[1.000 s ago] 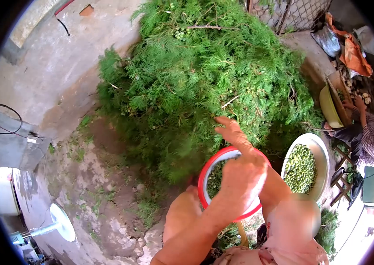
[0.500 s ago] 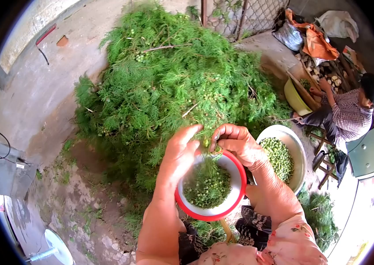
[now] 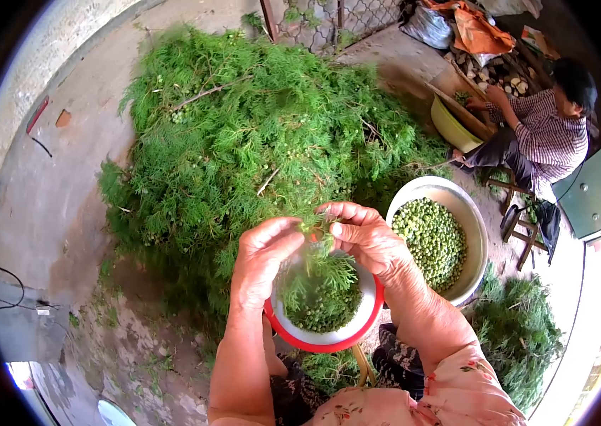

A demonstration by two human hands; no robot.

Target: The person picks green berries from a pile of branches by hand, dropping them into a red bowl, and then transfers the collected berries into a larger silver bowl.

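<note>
My right hand [image 3: 370, 240] pinches the stem of a feathery green conifer sprig [image 3: 325, 273] between thumb and fingers. Close on its left, my left hand [image 3: 265, 259] has thumb and fingertips together at the upper part of the sprig, near a small yellow-green bit. The sprig hangs over a white bowl with a red rim [image 3: 323, 348], which sits between my forearms. Small green cones [image 3: 325, 309] and leafy bits lie inside the bowl. Beyond my right wrist stands a wide pale basin [image 3: 477, 248] holding many green cones [image 3: 428, 245].
A large heap of cut conifer branches [image 3: 244, 142] spreads in front of me. More branches [image 3: 517, 334] lie at the lower right. Another person [image 3: 545, 135] sits on a wooden stool [image 3: 524, 231] by a yellow-green basin [image 3: 453, 128]. A green cabinet [image 3: 595, 188] stands behind that person.
The view has shifted, so the heap and bowl appear further left. My hands stay together over the bowl, and the sprig now hangs more visibly across it.
</note>
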